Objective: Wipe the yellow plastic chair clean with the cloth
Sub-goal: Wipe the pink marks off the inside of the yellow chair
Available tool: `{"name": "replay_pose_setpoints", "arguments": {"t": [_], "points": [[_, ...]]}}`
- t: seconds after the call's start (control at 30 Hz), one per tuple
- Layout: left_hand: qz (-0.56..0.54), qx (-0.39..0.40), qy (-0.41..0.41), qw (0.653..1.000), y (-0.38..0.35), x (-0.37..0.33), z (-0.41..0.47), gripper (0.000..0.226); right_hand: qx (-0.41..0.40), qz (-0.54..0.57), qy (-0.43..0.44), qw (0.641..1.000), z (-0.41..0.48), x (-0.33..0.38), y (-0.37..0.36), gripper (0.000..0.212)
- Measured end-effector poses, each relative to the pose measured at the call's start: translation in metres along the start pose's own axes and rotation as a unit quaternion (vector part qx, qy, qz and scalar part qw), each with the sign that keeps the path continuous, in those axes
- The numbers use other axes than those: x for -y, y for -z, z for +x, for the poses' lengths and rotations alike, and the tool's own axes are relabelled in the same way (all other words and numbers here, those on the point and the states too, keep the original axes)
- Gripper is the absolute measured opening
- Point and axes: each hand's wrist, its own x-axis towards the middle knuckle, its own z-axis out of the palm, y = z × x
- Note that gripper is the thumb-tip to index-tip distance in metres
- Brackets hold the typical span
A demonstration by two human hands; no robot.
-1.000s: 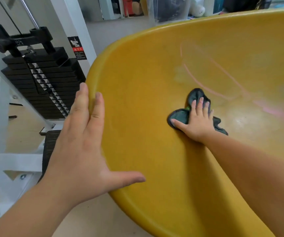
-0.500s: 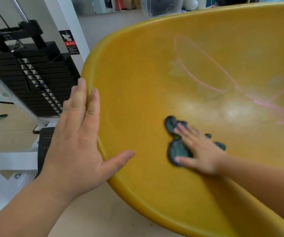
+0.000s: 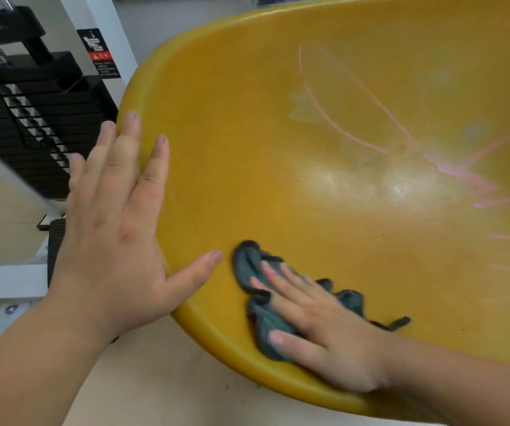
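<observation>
Two hands on yellow chair [image 3: 324, 210]. Left hand [image 3: 115, 241] flat, fingers straight, braces chair's left rim. Right hand [image 3: 324, 330] flat, presses dark cloth [image 3: 253, 269] against seat near front rim.

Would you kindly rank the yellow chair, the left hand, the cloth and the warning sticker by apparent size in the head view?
1. yellow chair, filling most of the view.
2. left hand, close to the camera.
3. cloth, partly hidden under the right hand, so its full size is unsure.
4. warning sticker.
</observation>
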Motion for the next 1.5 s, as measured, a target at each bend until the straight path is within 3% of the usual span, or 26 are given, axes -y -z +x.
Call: {"name": "replay_pose_setpoints", "arguments": {"t": [0.1, 0.17, 0.23, 0.3, 0.4, 0.5, 0.57, 0.6, 0.67, 0.73, 0.77, 0.83, 0.93, 1.0, 1.07, 1.17, 1.27, 1.37, 1.43, 1.5], "points": [[-0.001, 0.039, 0.013, 0.999, 0.001, 0.000, 0.000, 0.116, -0.007, -0.166, -0.183, 0.969, -0.015, -0.088, 0.025, 0.098], [0.002, 0.047, 0.015, 0.999, 0.002, -0.002, 0.000, 0.122, -0.075, -0.179, -0.330, 0.924, -0.007, -0.137, 0.054, 0.121], [0.007, 0.054, 0.013, 0.998, 0.003, -0.004, 0.001, 0.129, -0.117, -0.136, -0.393, 0.902, 0.022, -0.148, 0.070, 0.126], [0.006, 0.058, 0.009, 0.998, 0.003, -0.004, 0.001, 0.136, -0.133, -0.094, -0.324, 0.932, 0.072, -0.118, 0.059, 0.113], [-0.014, 0.057, -0.001, 0.998, 0.004, -0.002, -0.001, 0.142, -0.172, 0.012, -0.123, 0.977, 0.133, -0.019, 0.034, 0.086], [-0.037, 0.051, -0.010, 0.998, 0.004, -0.001, 0.000, 0.143, -0.208, 0.089, 0.076, 0.971, 0.130, 0.055, 0.018, 0.073], [-0.041, 0.051, -0.010, 0.998, 0.004, 0.000, 0.000, 0.142, -0.203, 0.079, 0.162, 0.963, 0.113, 0.048, 0.008, 0.064], [-0.037, 0.052, -0.010, 0.998, 0.004, 0.000, -0.001, 0.142, -0.204, 0.047, 0.153, 0.966, 0.109, 0.029, 0.008, 0.064], [-0.024, 0.062, -0.007, 0.998, 0.005, -0.001, -0.001, 0.142, -0.209, -0.038, 0.009, 0.977, 0.116, -0.022, 0.019, 0.075], [-0.020, 0.069, 0.001, 0.997, 0.005, -0.002, -0.002, 0.141, -0.192, -0.019, -0.182, 0.964, 0.133, -0.045, 0.042, 0.084], [-0.020, 0.068, 0.004, 0.997, 0.005, -0.002, -0.002, 0.140, -0.186, 0.020, -0.221, 0.957, 0.144, -0.038, 0.052, 0.079], [-0.024, 0.060, 0.006, 0.998, 0.004, -0.003, -0.001, 0.139, -0.210, 0.080, -0.144, 0.964, 0.172, 0.008, 0.057, 0.066], [-0.035, 0.048, -0.001, 0.998, 0.003, -0.004, -0.001, 0.140, -0.266, 0.120, 0.099, 0.951, 0.178, 0.077, 0.046, 0.061], [-0.031, 0.043, -0.006, 0.999, 0.004, -0.003, -0.002, 0.140, -0.250, 0.106, 0.169, 0.947, 0.158, 0.074, 0.033, 0.060], [-0.018, 0.053, -0.002, 0.998, 0.005, -0.003, -0.002, 0.139, -0.197, 0.075, 0.141, 0.967, 0.127, 0.042, 0.018, 0.055], [0.028, 0.079, -0.001, 0.996, 0.011, -0.005, -0.002, 0.136, -0.104, -0.044, -0.023, 0.993, 0.078, -0.021, 0.006, 0.064], [0.060, 0.079, -0.019, 0.995, 0.016, -0.020, 0.003, 0.125, -0.062, -0.140, -0.194, 0.969, 0.052, -0.094, 0.030, 0.081], [0.061, 0.080, -0.039, 0.994, 0.012, -0.044, 0.005, 0.113, -0.081, -0.139, -0.330, 0.930, 0.043, -0.129, 0.055, 0.082], [0.072, 0.106, -0.058, 0.990, 0.003, -0.059, 0.007, 0.110, -0.081, -0.128, -0.296, 0.943, 0.055, -0.109, 0.044, 0.074], [0.076, 0.136, -0.074, 0.985, -0.006, -0.069, 0.008, 0.108, -0.049, -0.102, -0.184, 0.976, 0.057, -0.061, 0.015, 0.065]]}}
